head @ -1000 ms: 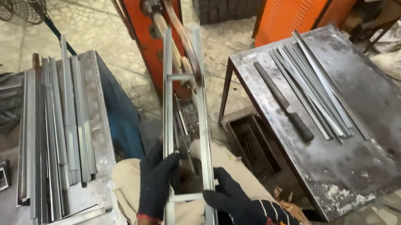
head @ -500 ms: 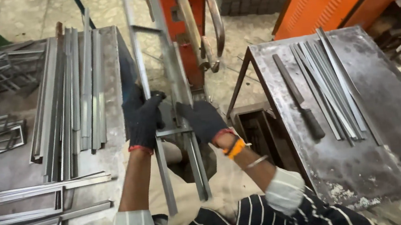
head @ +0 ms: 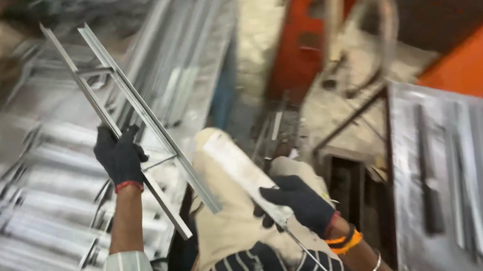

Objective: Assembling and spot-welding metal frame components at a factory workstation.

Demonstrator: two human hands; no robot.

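- We see the left hand [head: 119, 159], in a dark glove, clenched around one rail of a ladder-shaped metal frame [head: 131, 114]: two long thin rails joined by short cross-pieces.
- The frame is held in the air over the near right edge of the left table [head: 14, 195], which carries many loose metal strips [head: 185, 57]. Whether its lower end rests on anything, we cannot tell.
- Long axis: runs diagonally, upper end toward the far left of the table, lower end toward the person's lap. The grip sits nearer the lower end.
- Right hand [head: 299, 204], also gloved, grasps a flat pale metal bar [head: 242, 174] lying across the lap, well apart from the frame.
- Key relation: the frame lies to the left of the right hand; the left hand alone is on it and is nearer.
- A second table [head: 473, 236] with more strips stands to the right. The picture is motion-blurred; fine detail is unreadable.
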